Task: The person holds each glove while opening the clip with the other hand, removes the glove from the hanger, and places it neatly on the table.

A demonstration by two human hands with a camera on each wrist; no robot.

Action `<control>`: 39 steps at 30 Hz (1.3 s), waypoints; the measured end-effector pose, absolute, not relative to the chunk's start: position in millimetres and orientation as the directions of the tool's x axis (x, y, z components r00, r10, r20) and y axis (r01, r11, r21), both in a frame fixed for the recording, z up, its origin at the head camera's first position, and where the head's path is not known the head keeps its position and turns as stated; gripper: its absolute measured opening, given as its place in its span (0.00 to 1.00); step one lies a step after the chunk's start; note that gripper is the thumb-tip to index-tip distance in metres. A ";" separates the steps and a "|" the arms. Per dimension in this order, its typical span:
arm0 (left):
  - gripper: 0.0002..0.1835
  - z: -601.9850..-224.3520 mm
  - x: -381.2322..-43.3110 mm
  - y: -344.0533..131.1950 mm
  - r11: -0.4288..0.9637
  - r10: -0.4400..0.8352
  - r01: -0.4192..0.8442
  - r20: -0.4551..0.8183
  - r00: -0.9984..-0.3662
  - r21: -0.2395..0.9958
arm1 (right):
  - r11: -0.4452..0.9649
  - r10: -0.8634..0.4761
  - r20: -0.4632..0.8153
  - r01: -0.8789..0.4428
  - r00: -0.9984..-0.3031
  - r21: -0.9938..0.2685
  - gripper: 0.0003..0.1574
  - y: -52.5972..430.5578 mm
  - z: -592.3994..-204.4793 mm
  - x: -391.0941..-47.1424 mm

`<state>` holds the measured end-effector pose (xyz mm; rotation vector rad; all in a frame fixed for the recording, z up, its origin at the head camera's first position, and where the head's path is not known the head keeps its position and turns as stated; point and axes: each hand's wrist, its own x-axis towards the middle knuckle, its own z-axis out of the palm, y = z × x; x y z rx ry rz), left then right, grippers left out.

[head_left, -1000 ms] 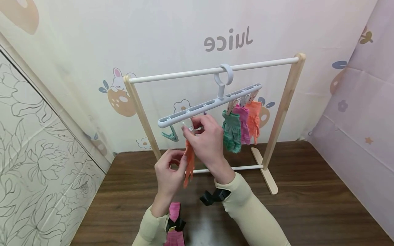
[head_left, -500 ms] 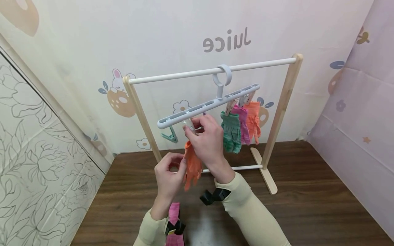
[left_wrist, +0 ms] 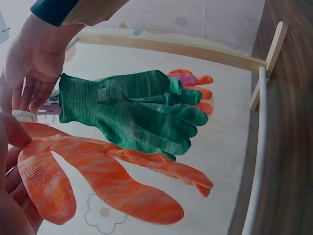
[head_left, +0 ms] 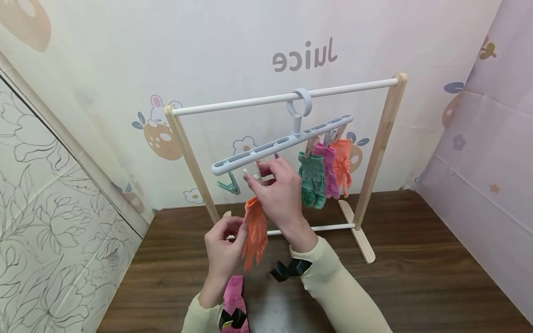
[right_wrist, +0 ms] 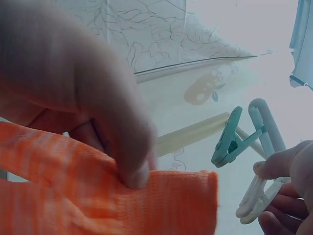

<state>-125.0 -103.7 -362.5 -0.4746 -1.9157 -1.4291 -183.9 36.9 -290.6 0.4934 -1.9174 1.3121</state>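
My left hand (head_left: 222, 249) pinches an orange knit glove (head_left: 256, 236) near its cuff, and its fingers dangle downward. My right hand (head_left: 282, 192) grips a white clip (right_wrist: 259, 198) between thumb and fingers, under the left half of a pale grey hanger (head_left: 266, 149). In the right wrist view the glove's cuff edge is apart from that clip. Beside it hangs a light green clip (right_wrist: 229, 139) holding nothing. On the hanger's right half, clips hold a green glove (head_left: 312, 180), a pink glove (head_left: 330, 173) and another orange glove (head_left: 343, 162).
The hanger hooks over the white top bar (head_left: 233, 105) of a wooden rack, whose right post (head_left: 381, 148) stands on a foot (head_left: 359, 236). A pink glove-like piece (head_left: 234, 293) lies on the dark wooden table (head_left: 416, 277), partly under the left forearm. A printed curtain is behind.
The left hand has moved slightly down and left with the orange glove, which has turned from edge-on to show more of its face. The right hand stays on the white clip.
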 end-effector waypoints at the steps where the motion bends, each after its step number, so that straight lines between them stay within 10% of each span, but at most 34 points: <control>1: 0.03 -364.6 -124.7 -104.8 0.332 -0.113 0.644 0.707 -0.698 0.689 | 0.401 0.093 0.755 -0.670 -0.649 -0.625 0.17 36.8 -291.2 -183.9; 39: 0.02 -444.9 -106.3 -136.3 0.047 -0.087 0.267 0.270 -0.959 0.963 | 0.439 0.078 0.791 -0.692 -0.606 -0.573 0.21 35.5 -290.4 -179.9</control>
